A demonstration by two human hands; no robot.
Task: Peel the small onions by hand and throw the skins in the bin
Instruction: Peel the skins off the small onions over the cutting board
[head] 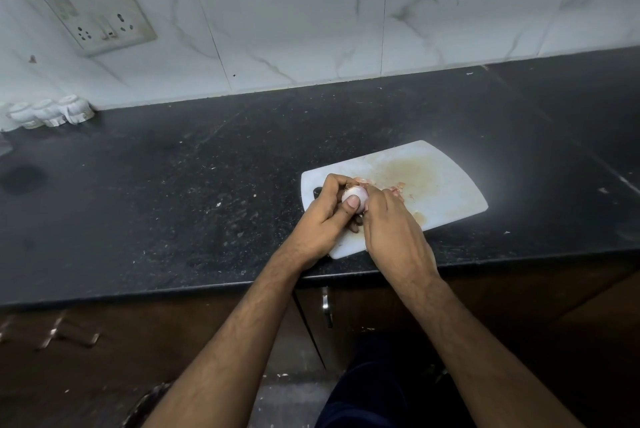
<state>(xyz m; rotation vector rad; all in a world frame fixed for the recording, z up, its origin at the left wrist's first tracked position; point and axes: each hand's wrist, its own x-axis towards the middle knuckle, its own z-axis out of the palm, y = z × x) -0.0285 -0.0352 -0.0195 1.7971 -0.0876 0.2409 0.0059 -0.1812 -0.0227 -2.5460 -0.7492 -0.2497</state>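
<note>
While my left hand (323, 216) cups the small, pale, slick onion (355, 197), my right hand (388, 220) pinches papery skin at its tip.

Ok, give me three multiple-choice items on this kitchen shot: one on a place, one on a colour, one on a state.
1. Where does the cutting board lie?
A. on the dark countertop
B. on the floor
C. in a sink

2. What colour is the board?
A. green
B. white
C. red

3. What state is the onion in?
A. lying untouched on the counter
B. sliced into rings
C. held in both hands

Key: 1 A, it rests near the counter's front edge. 2 B, it is white with a brownish stain. 3 C, the left hand cradles it, thumb on top, while the right hand works at its side.
</note>
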